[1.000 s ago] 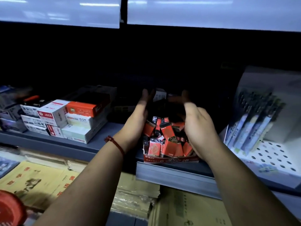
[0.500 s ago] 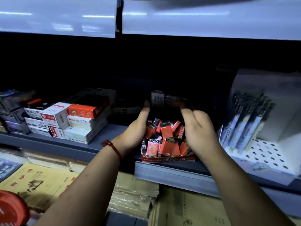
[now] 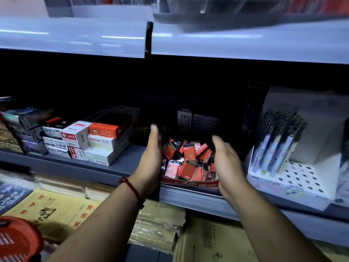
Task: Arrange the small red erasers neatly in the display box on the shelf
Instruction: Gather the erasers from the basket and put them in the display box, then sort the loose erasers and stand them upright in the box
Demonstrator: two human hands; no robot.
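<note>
A low red display box point(image 3: 188, 184) sits at the front edge of the grey shelf point(image 3: 120, 163). It is full of small red erasers point(image 3: 188, 161) lying jumbled at many angles. My left hand point(image 3: 152, 159) lies flat against the box's left side with its fingers straight and pointing to the back. On the box's right side my right hand point(image 3: 226, 163) has its palm turned inward and its fingers relaxed. Neither hand holds an eraser. The dark back of the box is hard to make out.
Stacked white and orange boxes point(image 3: 100, 142) stand on the shelf left of the display box. A white pen display point(image 3: 279, 148) stands to the right. An upper shelf edge point(image 3: 75, 38) overhangs. Yellow booklets point(image 3: 56, 210) and a red basket point(image 3: 17, 241) lie below.
Both hands have drawn back from the rear of the box toward its front. The right hand has come off the erasers to the box's right side. The view has tilted up.
</note>
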